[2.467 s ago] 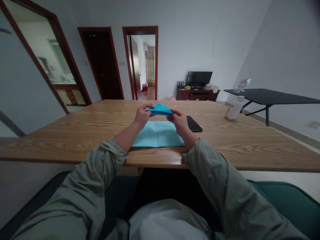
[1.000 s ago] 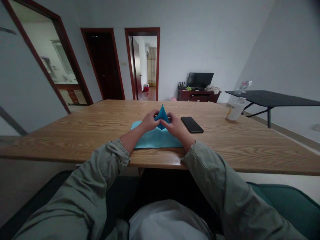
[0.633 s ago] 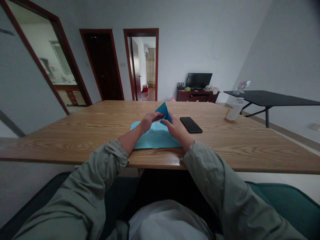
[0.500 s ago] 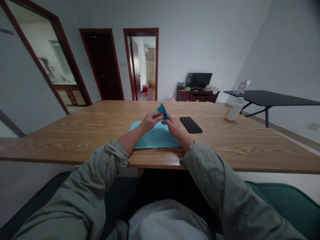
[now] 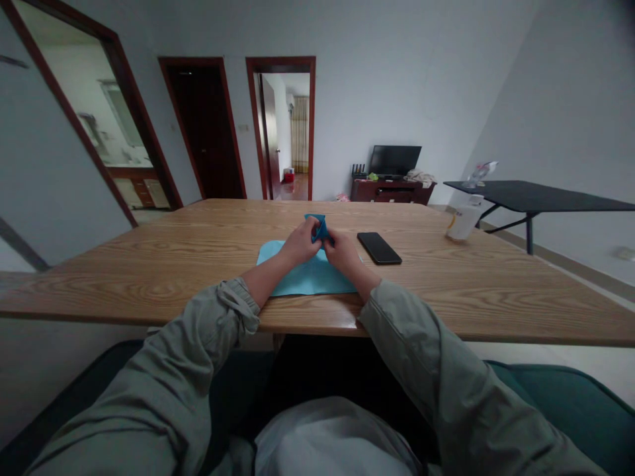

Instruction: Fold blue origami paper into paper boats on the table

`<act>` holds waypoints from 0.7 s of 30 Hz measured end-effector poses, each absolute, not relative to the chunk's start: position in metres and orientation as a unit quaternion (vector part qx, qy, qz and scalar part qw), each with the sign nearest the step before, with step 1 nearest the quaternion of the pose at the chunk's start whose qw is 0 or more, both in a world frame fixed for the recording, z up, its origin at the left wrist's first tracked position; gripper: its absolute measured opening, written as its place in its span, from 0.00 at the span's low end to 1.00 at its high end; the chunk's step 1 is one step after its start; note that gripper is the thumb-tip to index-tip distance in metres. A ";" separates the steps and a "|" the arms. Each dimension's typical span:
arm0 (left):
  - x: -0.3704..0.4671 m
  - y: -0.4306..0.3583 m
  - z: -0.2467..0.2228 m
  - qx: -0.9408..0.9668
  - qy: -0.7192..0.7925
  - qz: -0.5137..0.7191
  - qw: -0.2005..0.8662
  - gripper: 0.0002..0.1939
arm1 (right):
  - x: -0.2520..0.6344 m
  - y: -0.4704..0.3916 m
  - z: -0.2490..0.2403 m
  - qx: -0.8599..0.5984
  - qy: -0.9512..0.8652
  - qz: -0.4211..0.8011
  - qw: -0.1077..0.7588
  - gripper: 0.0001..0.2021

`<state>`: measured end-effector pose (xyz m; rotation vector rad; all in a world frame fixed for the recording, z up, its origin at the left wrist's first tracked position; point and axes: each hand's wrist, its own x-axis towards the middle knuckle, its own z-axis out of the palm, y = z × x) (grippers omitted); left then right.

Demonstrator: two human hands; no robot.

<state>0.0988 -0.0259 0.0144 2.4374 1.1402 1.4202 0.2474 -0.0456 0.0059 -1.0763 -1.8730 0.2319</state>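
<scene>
Between my two hands is a small piece of folded blue paper (image 5: 321,228), raised above the table. My left hand (image 5: 301,242) pinches it from the left, its fingertips curled in at the paper's opening. From the right, my right hand (image 5: 342,250) grips its lower edge between thumb and fingers. Parts of the paper are hidden behind the fingers. Under both hands a light blue mat (image 5: 312,277) lies flat on the wooden table (image 5: 198,264), close to the front edge.
A black phone (image 5: 379,248) lies to the right of the mat. Farther right stands a white plastic container (image 5: 464,219). Beyond the table are a black folding table (image 5: 540,196) and a low cabinet with a television (image 5: 395,160). Open doorways are at the back and left.
The folded paper has turned and sunk a little, its pointed top giving way to an open pocket shape. My left hand has shifted its hold, and its fingers are now more curled.
</scene>
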 end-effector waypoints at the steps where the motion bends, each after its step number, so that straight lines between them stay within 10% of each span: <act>1: 0.099 -0.026 0.014 0.801 0.376 0.463 0.044 0.13 | 0.247 -0.047 0.007 -0.447 -0.760 0.085 0.464 0.18; 21: 0.060 -0.007 0.030 0.766 0.431 0.475 -0.041 0.13 | 0.278 -0.037 0.009 -0.595 -0.675 0.014 0.436 0.18</act>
